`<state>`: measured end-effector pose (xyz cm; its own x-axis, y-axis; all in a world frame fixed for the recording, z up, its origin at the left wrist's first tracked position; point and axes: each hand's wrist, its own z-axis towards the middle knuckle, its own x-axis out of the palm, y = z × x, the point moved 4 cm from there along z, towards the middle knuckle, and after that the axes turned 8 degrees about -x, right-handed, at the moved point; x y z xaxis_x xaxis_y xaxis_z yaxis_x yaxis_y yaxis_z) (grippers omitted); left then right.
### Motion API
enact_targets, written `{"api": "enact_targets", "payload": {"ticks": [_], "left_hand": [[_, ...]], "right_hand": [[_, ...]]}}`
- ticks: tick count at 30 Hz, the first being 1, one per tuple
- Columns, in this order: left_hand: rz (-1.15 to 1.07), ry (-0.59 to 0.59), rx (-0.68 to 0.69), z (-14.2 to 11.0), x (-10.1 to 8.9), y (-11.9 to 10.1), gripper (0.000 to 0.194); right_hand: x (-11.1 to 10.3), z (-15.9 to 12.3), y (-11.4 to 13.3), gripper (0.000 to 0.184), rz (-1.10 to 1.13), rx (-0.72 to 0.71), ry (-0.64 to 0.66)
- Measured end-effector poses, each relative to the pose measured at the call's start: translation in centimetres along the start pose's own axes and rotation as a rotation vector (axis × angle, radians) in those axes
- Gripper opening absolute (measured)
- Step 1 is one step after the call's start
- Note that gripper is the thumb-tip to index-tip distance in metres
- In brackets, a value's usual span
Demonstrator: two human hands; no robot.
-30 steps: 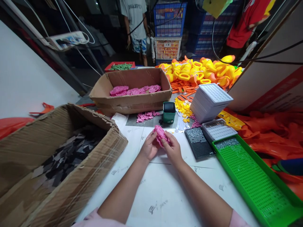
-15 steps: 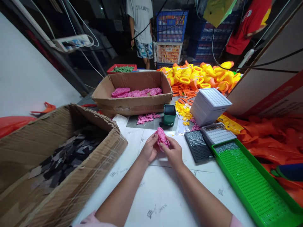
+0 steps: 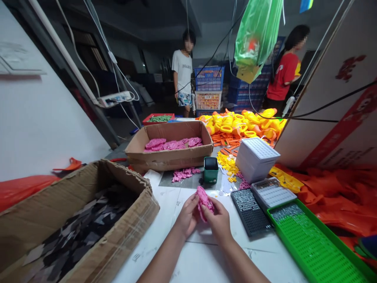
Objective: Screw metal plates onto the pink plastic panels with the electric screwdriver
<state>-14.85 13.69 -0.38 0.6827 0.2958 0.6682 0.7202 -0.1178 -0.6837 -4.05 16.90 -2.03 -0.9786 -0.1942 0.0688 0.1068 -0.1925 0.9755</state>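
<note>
A pink moulded plastic piece [image 3: 203,199] is held up between both hands, above the white sheet on the table. My left hand [image 3: 188,214] grips its left side, the thumb against the edge. From the right, my right hand [image 3: 217,218] closes on it with the thumb across its front. What the lower fingers do behind the piece is hidden. Just beyond the hands stands a small green container [image 3: 211,173] with a dark top. Small pink parts [image 3: 184,174] lie in a heap left of it. Similar pink pieces [image 3: 173,144] fill part of a cardboard box [image 3: 165,160] behind.
At the left, a large cardboard box [image 3: 126,232] holds dark flat pieces. On the right are a black tray [image 3: 253,218], a stack of white trays [image 3: 256,163] and a long green tray [image 3: 318,239] with small metallic bits. Yellow toys [image 3: 235,122] pile up behind; two people stand beyond.
The view has tilted upward, so the table appears lower and more of the room shows. Both hands keep hold of the pink piece, which looks slightly more upright.
</note>
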Motion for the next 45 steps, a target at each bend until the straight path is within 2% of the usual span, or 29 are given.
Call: {"api": "enact_targets", "payload": {"ticks": [4,7,11,16,24,30,33,36,42,45], "left_hand": [[0.098,-0.027,0.05,0.2,-0.2,-0.2,0.042],[0.203,-0.088,0.131,0.5,-1.0,-1.1,0.046],[0.395,-0.238,0.25,0.9,-3.1,-3.3,0.044],[0.758,-0.427,0.293,0.7,-5.1,-4.7,0.037],[1.313,-0.627,0.322,-0.5,-5.0,-6.0,0.026],[1.531,-0.699,0.345,-0.2,-5.5,-6.4,0.022],[1.541,-0.699,0.356,0.0,-5.6,-6.5,0.024],[1.508,-0.698,0.375,0.3,-5.6,-6.6,0.025],[1.437,-0.686,0.409,0.8,-5.3,-6.4,0.021],[1.404,-0.675,0.428,0.8,-5.2,-6.3,0.021]], "right_hand": [[-0.1,0.2,-0.2,0.041,0.054,0.007,0.001],[-0.2,0.4,-0.1,0.043,0.068,0.008,-0.005],[-0.4,0.3,-0.3,0.047,0.011,0.043,-0.006],[-0.6,0.0,-0.7,0.051,-0.11,0.087,0.051],[-0.2,-0.3,0.0,0.044,-0.232,0.019,0.122],[0.3,-0.5,0.9,0.035,-0.354,-0.12,0.196],[0.5,-0.3,1.6,0.032,-0.435,-0.211,0.309],[0.4,0.3,2.7,0.032,-0.518,-0.314,0.491],[0.5,2.3,4.3,0.031,-0.625,-0.541,1.059],[1.0,3.4,4.2,0.031,-0.675,-0.628,1.246]]}}
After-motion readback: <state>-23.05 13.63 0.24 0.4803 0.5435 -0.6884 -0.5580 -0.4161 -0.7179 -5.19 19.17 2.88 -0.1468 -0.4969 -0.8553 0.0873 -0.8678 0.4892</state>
